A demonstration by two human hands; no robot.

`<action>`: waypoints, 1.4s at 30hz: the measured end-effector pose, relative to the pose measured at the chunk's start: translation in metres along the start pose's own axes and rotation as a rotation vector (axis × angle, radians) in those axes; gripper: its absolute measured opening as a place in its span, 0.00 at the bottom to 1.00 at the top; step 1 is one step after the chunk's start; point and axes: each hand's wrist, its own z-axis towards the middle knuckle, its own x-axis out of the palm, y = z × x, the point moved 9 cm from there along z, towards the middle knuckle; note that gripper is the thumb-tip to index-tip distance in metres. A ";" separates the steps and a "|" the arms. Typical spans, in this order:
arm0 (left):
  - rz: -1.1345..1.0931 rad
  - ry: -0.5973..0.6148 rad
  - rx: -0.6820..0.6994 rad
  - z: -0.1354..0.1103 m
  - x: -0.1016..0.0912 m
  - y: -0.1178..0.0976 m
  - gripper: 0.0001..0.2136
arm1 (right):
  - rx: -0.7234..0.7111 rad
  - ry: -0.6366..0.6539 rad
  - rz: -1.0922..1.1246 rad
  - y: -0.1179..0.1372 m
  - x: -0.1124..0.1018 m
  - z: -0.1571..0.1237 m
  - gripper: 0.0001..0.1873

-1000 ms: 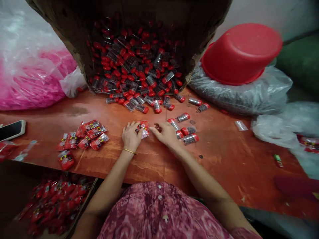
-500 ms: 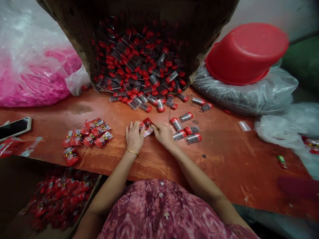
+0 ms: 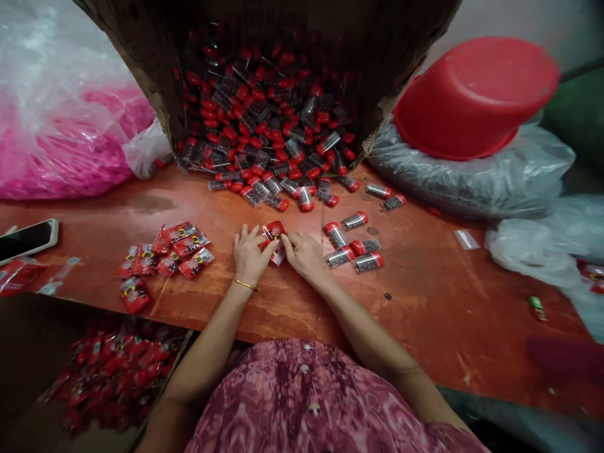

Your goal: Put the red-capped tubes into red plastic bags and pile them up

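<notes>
Table (image 3: 438, 289), as I see it remotely: tipped carton (image 3: 151, 75) heaped with tubes (image 3: 305, 199), plenty left, I judge. Box (image 3: 180, 353) below holds red packs (image 3: 117, 377), likely done, as is the small pile (image 3: 189, 244) at left. Left hand (image 3: 250, 258) and right hand (image 3: 306, 255), fingers closed, pinch one packet (image 3: 274, 229) between them at mid-table, apparently unfinished.

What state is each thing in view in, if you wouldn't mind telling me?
Red packet, held between left hand and right hand
Tabletop packets, loosely piled
Lower packets, heaped
Carton, open toward the person
Red-capped containers, lying loose
Red tub, upside down
Phone, lying flat, screen dark
Pink-filled bag, bulging; closure unclear
</notes>
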 end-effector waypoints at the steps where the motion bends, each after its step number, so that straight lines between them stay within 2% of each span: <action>1: 0.047 -0.009 0.005 0.001 0.000 0.000 0.11 | 0.006 -0.036 0.030 -0.003 -0.002 0.001 0.17; 3: 0.099 -0.036 0.014 0.002 -0.001 -0.001 0.12 | 0.035 -0.092 0.164 -0.013 -0.005 0.004 0.18; 6: 0.077 -0.119 0.016 0.001 -0.007 -0.005 0.19 | 0.105 -0.133 0.409 -0.029 -0.006 0.007 0.20; 10: 0.027 -0.230 0.029 -0.007 -0.026 -0.021 0.25 | 0.172 -0.182 0.528 -0.035 -0.014 0.003 0.21; 13: 0.031 -0.150 0.058 -0.010 -0.027 -0.033 0.26 | 0.161 -0.217 0.564 -0.028 -0.025 -0.004 0.20; 17: 0.063 0.093 0.121 -0.008 -0.005 -0.039 0.17 | 0.172 -0.194 0.666 -0.023 -0.030 -0.014 0.15; 19: 0.057 0.072 0.139 -0.006 -0.004 -0.039 0.12 | 0.210 -0.173 0.702 -0.024 -0.029 -0.019 0.14; 21: -0.047 -0.023 0.126 -0.004 -0.012 -0.039 0.11 | 0.238 -0.185 0.704 -0.027 -0.031 -0.023 0.16; 23: -0.286 -0.040 0.058 -0.004 -0.016 -0.036 0.16 | 0.240 -0.218 0.666 -0.028 -0.036 -0.027 0.18; 24: -0.428 0.009 -0.005 -0.005 -0.012 -0.034 0.20 | 0.231 -0.234 0.636 -0.028 -0.039 -0.029 0.18; 26: -0.669 0.178 -0.158 -0.011 0.002 -0.034 0.25 | 0.185 -0.242 0.573 -0.023 -0.043 -0.032 0.19; 28: -0.821 0.320 -0.293 -0.022 0.017 -0.038 0.25 | 0.121 -0.230 0.511 -0.016 -0.044 -0.035 0.20; 30: -0.917 0.349 -0.381 -0.031 0.024 -0.042 0.21 | 0.072 -0.210 0.443 -0.009 -0.044 -0.039 0.20; 33: -1.007 0.296 -0.494 -0.037 0.029 -0.041 0.19 | 0.066 -0.160 0.297 -0.007 -0.046 -0.044 0.21; 35: -1.052 0.265 -0.569 -0.039 0.032 -0.038 0.18 | 0.146 -0.117 0.128 -0.018 -0.050 -0.046 0.22; 38: -1.136 0.245 -0.654 -0.039 0.032 -0.035 0.18 | 0.449 -0.032 -0.209 -0.059 -0.061 -0.054 0.24; 40: -1.190 0.274 -0.687 -0.040 0.033 -0.037 0.16 | 0.616 0.038 -0.379 -0.083 -0.068 -0.063 0.28; 42: -1.225 0.321 -0.714 -0.043 0.035 -0.041 0.15 | 0.670 0.090 -0.461 -0.097 -0.073 -0.070 0.29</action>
